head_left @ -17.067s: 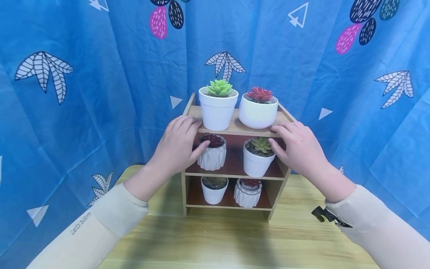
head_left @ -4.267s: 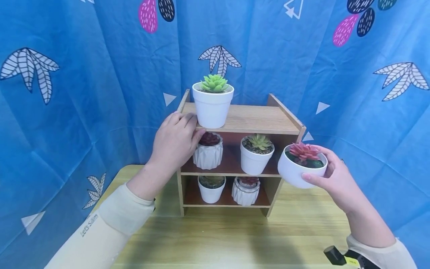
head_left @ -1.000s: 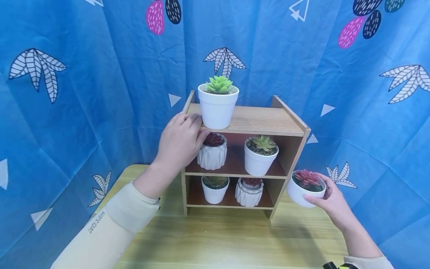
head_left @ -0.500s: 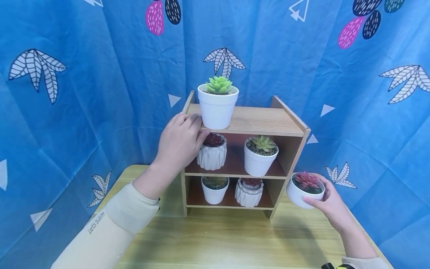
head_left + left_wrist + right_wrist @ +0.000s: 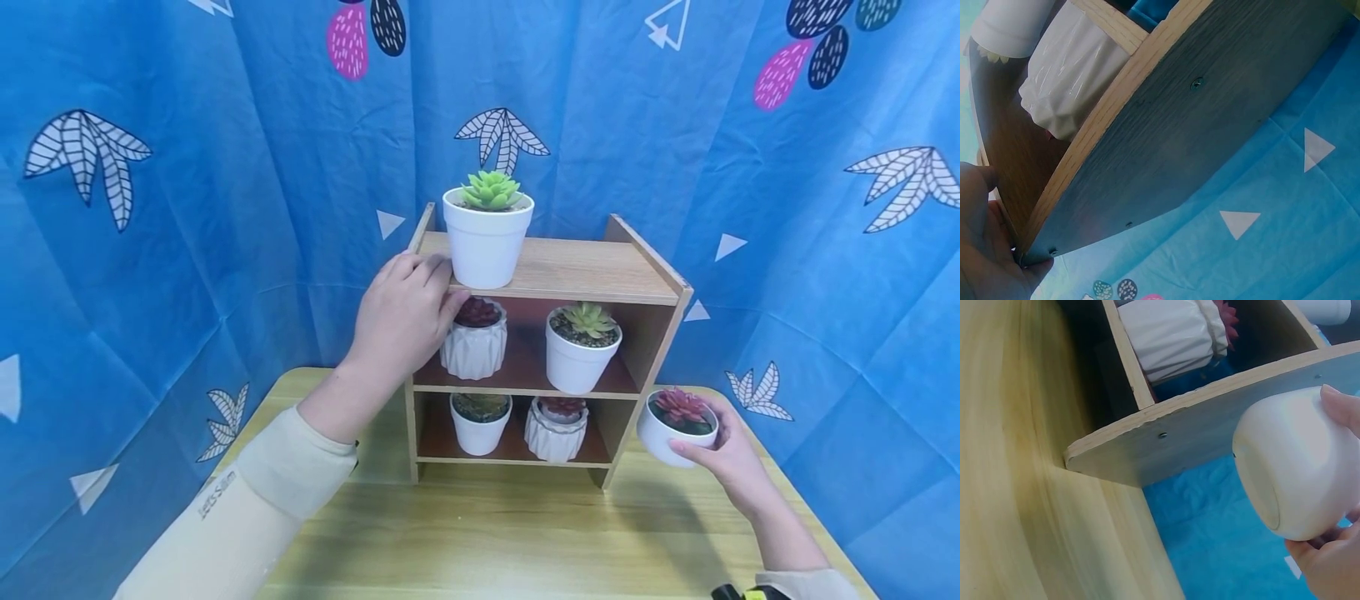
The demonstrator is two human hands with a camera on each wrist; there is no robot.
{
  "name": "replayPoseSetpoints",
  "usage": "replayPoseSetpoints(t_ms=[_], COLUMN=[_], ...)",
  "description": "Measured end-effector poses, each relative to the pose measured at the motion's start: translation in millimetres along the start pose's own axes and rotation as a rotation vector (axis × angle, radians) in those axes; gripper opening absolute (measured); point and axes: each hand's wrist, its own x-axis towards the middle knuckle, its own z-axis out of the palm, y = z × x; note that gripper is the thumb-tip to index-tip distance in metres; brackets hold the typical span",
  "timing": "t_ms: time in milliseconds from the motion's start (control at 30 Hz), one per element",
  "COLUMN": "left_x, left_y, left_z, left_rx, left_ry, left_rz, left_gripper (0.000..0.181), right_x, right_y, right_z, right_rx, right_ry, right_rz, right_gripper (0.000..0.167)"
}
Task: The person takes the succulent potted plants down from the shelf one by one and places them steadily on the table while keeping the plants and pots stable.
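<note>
My right hand (image 5: 738,467) grips a red potted succulent (image 5: 667,437) in a rounded white pot, to the right of the small wooden shelf (image 5: 592,268). In the right wrist view, this white pot (image 5: 1291,462) is held tilted with its base visible, thumb on one side and fingers on the other. At the shelf's upper left corner, my left hand (image 5: 397,321) holds the top board and side panel. A green potted succulent (image 5: 486,246) stands on the top board beside those fingers. Whether the held pot touches the table cannot be told.
The middle tier bears a dark red succulent in a ribbed pot (image 5: 474,350) and a pale green one (image 5: 577,358). Below are a small white pot (image 5: 478,432) and another ribbed pot (image 5: 555,437). A blue curtain (image 5: 315,167) hangs behind the wooden table (image 5: 465,542).
The red succulent stood on the top board's right side at first, with my right hand at that corner. Now it is in my right hand, lower and outside the shelf. My left hand stays put.
</note>
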Motion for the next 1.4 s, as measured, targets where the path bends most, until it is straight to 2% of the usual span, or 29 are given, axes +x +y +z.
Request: replayPoseSetpoints(t_ms=[300, 500, 1400], left_x=[-0.5, -0.9, -0.2], left_y=[0.1, 0.5, 0.1], left_z=[-0.7, -0.5, -0.5], left_rx=[0.010, 0.002, -0.007], left_ry=[-0.003, -0.006, 0.022], left_rz=[0.002, 0.001, 0.002], left_gripper=[0.047, 0.047, 0.046], right_x=[0.5, 1.5, 7.1], right_y=[4, 7, 35], right_z=[2, 8, 15], right_rx=[-0.096, -0.101, -0.115], right_ry=[0.008, -0.004, 0.026], right_rz=[0.127, 0.188, 0.219], right_gripper=[0.074, 0.081, 0.082])
